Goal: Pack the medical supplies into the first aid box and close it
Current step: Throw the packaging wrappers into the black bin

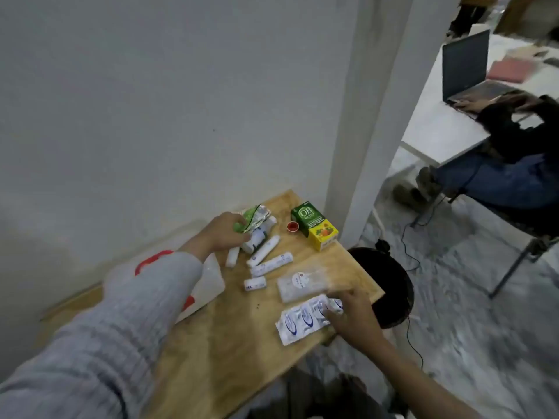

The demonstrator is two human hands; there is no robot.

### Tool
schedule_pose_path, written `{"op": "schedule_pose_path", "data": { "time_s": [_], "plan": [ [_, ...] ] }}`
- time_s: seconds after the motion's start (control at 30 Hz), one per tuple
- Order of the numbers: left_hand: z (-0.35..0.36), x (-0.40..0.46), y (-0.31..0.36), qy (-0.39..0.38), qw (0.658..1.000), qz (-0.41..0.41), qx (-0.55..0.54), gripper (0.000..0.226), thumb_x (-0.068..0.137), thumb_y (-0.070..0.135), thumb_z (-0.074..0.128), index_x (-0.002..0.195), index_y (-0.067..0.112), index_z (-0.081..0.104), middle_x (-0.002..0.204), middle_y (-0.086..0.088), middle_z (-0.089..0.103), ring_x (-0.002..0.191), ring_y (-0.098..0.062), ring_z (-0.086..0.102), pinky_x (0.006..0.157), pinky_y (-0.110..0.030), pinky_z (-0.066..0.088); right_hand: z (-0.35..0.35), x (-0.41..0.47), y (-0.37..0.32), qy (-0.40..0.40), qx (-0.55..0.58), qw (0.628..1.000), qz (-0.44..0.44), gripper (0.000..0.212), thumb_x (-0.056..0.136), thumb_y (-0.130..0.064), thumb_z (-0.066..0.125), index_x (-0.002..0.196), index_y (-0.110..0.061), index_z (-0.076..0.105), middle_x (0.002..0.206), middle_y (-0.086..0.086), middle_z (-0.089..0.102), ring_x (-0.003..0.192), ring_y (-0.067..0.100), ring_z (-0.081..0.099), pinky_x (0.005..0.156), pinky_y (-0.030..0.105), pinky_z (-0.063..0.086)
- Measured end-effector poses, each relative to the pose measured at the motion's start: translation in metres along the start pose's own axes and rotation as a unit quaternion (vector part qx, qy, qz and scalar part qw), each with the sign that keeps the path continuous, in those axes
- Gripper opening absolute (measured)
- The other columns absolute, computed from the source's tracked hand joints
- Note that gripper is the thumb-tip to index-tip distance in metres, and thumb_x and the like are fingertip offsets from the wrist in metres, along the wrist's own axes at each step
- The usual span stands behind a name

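Head view: left hand [222,234] clenches a crumpled green-and-silver foil packet [252,219], apparently gathering it for packing. Right hand [352,311] pinches a silver blister strip [302,320] at the wooden bench [217,343] edge, likely lifting it.

Dim, flat indoor light with a cool grey cast; shadows are soft and faint. The whole view is slightly soft, and motion blur smears the floor [472,313] at near right. Wide-angle distortion bends the edges.
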State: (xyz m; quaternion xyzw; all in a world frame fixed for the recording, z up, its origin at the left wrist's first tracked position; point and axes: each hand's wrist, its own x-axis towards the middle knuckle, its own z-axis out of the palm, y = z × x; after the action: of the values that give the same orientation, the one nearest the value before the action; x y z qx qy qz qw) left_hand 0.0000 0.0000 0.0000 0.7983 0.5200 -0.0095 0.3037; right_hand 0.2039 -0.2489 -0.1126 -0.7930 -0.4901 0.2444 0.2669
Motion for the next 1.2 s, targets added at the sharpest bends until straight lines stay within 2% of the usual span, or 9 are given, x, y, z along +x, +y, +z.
{"op": "schedule_pose_path", "data": {
  "time_s": [0.13, 0.3, 0.43, 0.7, 0.8, 0.87, 0.93, 1.07, 1.2],
  "plan": [
    [0.011, 0.019, -0.004, -0.003, 0.998, -0.026, 0.064, 0.049, 0.081, 0.034, 0.063, 0.126, 0.017, 0.057, 0.138, -0.015, 0.048, 0.124, -0.034, 0.047, 0.099, -0.034, 0.037, 0.014, -0.006, 0.007, 0.014, 0.000, 0.999, 0.040, 0.045, 0.062, -0.037, 0.080, 0.103, -0.024, 0.070, 0.114, 0.012, 0.053, 0.106, 0.032, 0.054, 0.084, 0.041, 0.051],
    [0.024, 0.040, -0.014, -0.003, 0.997, -0.044, 0.070, 0.031, 0.080, 0.035, 0.058, 0.106, 0.020, 0.066, 0.117, -0.014, 0.062, 0.103, -0.034, 0.059, 0.087, -0.039, 0.049, 0.022, -0.011, 0.010, 0.043, 0.003, 0.998, 0.044, 0.041, 0.062, -0.033, 0.082, 0.101, -0.029, 0.070, 0.117, 0.011, 0.049, 0.106, 0.032, 0.047, 0.089, 0.040, 0.046],
    [0.042, 0.068, -0.040, -0.010, 0.996, -0.060, 0.064, 0.042, 0.071, 0.048, 0.055, 0.107, 0.026, 0.060, 0.111, -0.013, 0.063, 0.094, -0.031, 0.061, 0.080, -0.041, 0.052, 0.022, -0.010, 0.005, 0.045, 0.039, 0.996, 0.066, 0.041, 0.061, -0.027, 0.083, 0.101, -0.029, 0.071, 0.111, 0.007, 0.050, 0.104, 0.030, 0.045, 0.091, 0.036, 0.043],
    [0.031, 0.061, -0.022, 0.029, 0.995, -0.090, 0.007, 0.027, 0.076, 0.017, 0.068, 0.102, 0.016, 0.059, 0.108, -0.018, 0.061, 0.089, -0.033, 0.061, 0.067, -0.030, 0.044, 0.026, -0.009, -0.001, 0.060, 0.041, 0.994, 0.087, 0.041, 0.058, -0.027, 0.076, 0.098, -0.029, 0.069, 0.091, -0.004, 0.050, 0.090, 0.027, 0.060, 0.083, 0.044, 0.049],
    [0.023, 0.063, -0.028, 0.048, 0.993, -0.108, -0.020, 0.030, 0.066, 0.022, 0.077, 0.089, 0.025, 0.059, 0.113, -0.020, 0.056, 0.084, -0.030, 0.061, 0.059, -0.026, 0.044, 0.026, -0.008, 0.000, 0.039, 0.081, 0.993, 0.082, 0.040, 0.064, -0.019, 0.077, 0.103, -0.022, 0.068, 0.093, -0.003, 0.047, 0.086, 0.023, 0.060, 0.075, 0.024, 0.049],
    [0.019, 0.064, -0.029, 0.077, 0.991, -0.103, -0.033, 0.026, 0.064, 0.016, 0.077, 0.083, 0.024, 0.062, 0.110, -0.020, 0.059, 0.091, -0.031, 0.060, 0.068, -0.027, 0.044, 0.022, -0.005, -0.002, 0.030, 0.109, 0.991, 0.076, 0.040, 0.067, -0.013, 0.079, 0.105, -0.016, 0.068, 0.093, -0.001, 0.047, 0.082, 0.016, 0.057, 0.065, 0.005, 0.038],
    [0.014, 0.062, -0.025, 0.103, 0.989, -0.087, -0.067, 0.019, 0.069, 0.003, 0.071, 0.085, 0.014, 0.068, 0.103, -0.020, 0.065, 0.093, -0.031, 0.060, 0.072, -0.028, 0.041, 0.016, -0.002, -0.005, 0.031, 0.153, 0.985, 0.077, 0.041, 0.066, -0.009, 0.081, 0.104, -0.014, 0.068, 0.091, -0.006, 0.046, 0.079, 0.006, 0.053, 0.063, 0.002, 0.040],
    [0.003, 0.053, -0.007, 0.133, 0.979, -0.066, -0.143, 0.020, 0.072, 0.004, 0.074, 0.091, 0.008, 0.070, 0.102, -0.011, 0.065, 0.094, -0.022, 0.058, 0.080, -0.029, 0.043, -0.007, 0.005, -0.012, 0.031, 0.271, 0.959, 0.078, 0.045, 0.062, -0.009, 0.085, 0.097, -0.026, 0.063, 0.101, -0.008, 0.058, 0.093, 0.011, 0.060, 0.076, 0.016, 0.051],
    [0.002, 0.041, 0.025, 0.149, 0.970, -0.033, -0.191, 0.020, 0.072, 0.005, 0.074, 0.090, 0.011, 0.071, 0.099, -0.007, 0.067, 0.093, -0.020, 0.060, 0.083, -0.031, 0.046, -0.047, 0.020, -0.005, 0.018, 0.387, 0.917, 0.099, 0.045, 0.058, -0.003, 0.086, 0.094, -0.024, 0.067, 0.102, 0.000, 0.070, 0.089, 0.015, 0.069, 0.080, 0.031, 0.057]
  ]
}}
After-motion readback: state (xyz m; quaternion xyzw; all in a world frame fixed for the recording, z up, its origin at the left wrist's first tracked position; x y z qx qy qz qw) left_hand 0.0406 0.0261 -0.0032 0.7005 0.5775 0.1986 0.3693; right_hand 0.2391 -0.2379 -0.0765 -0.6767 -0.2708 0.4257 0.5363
